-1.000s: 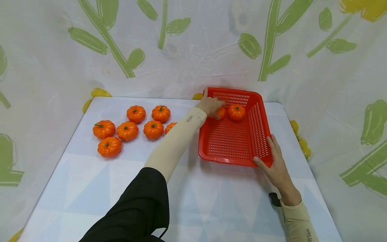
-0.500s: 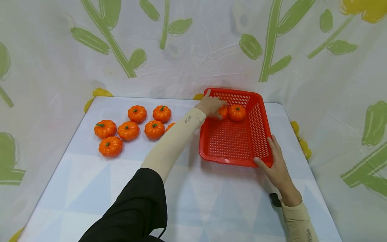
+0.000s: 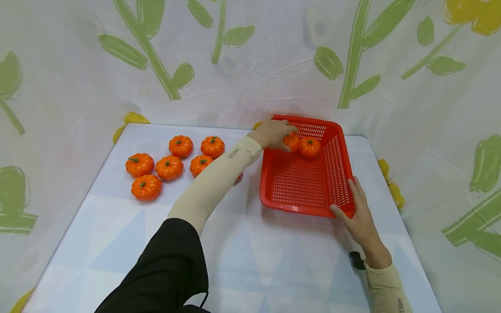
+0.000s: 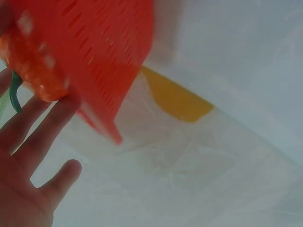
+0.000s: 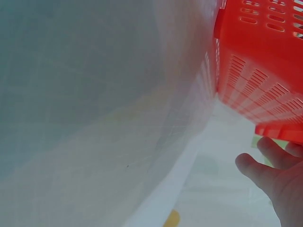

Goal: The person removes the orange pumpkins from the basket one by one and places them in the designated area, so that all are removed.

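Note:
Two small orange pumpkins lie side by side at the back of a red plastic basket (image 3: 297, 182). My left hand (image 3: 271, 134) is over the basket's back left corner, fingers spread at the left pumpkin (image 3: 291, 141) and partly covering it. In the left wrist view its fingers reach along the pumpkin (image 4: 40, 66), with the thumb well apart. The right pumpkin (image 3: 309, 148) sits beside it, untouched. My right hand (image 3: 360, 219) holds the basket's near right corner, thumb over the front rim and fingers along the right side. The right wrist view shows its fingertips at the rim (image 5: 279, 132).
Several more pumpkins (image 3: 169, 168) stand on the table left of the basket; my left forearm (image 3: 219, 180) crosses in front of some. The table has a white and pale blue cloth (image 3: 250, 261). A leaf-patterned curtain (image 3: 250, 87) hangs close behind the table's back edge.
My left hand has drawn slightly left from the left pumpkin, which shows more now, and the left forearm has shifted left. My right hand stays at the basket's corner.

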`<state>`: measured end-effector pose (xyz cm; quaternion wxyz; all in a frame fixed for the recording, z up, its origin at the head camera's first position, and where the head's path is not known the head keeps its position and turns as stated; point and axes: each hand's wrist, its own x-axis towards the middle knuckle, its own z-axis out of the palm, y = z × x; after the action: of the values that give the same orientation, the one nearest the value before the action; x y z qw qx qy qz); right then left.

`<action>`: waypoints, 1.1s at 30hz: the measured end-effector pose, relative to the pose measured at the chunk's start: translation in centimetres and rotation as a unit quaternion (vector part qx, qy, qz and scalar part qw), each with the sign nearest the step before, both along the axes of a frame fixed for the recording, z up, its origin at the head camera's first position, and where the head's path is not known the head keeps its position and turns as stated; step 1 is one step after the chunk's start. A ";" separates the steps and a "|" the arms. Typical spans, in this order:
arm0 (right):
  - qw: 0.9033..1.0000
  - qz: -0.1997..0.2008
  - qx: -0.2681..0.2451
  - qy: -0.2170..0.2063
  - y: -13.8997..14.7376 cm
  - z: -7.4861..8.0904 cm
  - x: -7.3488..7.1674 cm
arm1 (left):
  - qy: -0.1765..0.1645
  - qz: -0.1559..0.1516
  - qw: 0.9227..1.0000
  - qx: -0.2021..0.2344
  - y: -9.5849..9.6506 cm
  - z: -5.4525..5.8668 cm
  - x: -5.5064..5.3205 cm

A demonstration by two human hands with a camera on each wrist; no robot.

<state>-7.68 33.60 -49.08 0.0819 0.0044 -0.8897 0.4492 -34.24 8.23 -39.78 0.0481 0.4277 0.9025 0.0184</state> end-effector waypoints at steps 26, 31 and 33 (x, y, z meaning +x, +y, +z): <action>1.000 0.001 -0.001 0.000 -0.3 0.1 -0.2 | 0.015 -0.002 0.994 0.112 -13.8 4.7 4.1; 1.000 -0.007 0.013 -0.004 -0.3 0.1 0.0 | 0.022 0.028 0.993 0.110 -17.0 5.5 5.8; 1.000 -0.006 0.012 -0.003 -0.3 0.1 0.0 | 0.025 0.040 0.993 0.108 -18.3 5.8 6.5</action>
<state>-7.70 33.31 -49.01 0.0816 -0.0015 -0.8953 0.4380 -27.70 -10.12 -33.98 -0.0221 0.3938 0.9126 0.1073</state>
